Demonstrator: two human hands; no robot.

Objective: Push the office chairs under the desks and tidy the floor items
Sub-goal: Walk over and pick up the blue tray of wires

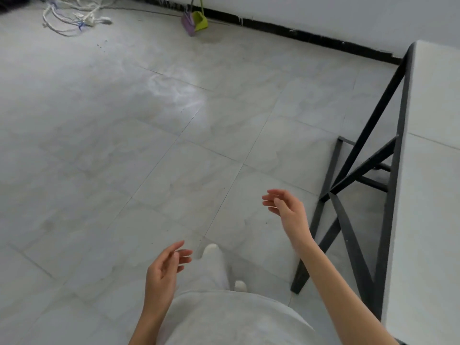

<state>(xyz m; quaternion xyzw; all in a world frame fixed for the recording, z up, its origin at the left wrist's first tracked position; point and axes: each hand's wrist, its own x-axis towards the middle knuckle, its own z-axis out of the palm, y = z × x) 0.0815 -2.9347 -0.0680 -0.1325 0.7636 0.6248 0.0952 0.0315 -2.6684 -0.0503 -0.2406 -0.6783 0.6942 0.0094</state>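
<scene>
Both hands are empty. The left hand (163, 270) is loose, with its fingers spread a little. The right hand (286, 206) is loose and half curled too, out in front near the white desk with black crossed metal legs (433, 170), which stands at the right.

No office chair shows here, so I cannot tell where the chairs are. The floor things do show. A messy pile of white ropes or cords (74, 17) lies on the grey tiled floor (124, 145), far off at the top left. A purple broom with a green dustpan (195, 22) leans by the wall, well apart from the hands.

What could go wrong? I think a foot could catch in the looped cords and trip the person. The desk legs stick out low beside the person's white shoes (211, 250), so a toe could bump them. The broom could tip over if grabbed carelessly.
</scene>
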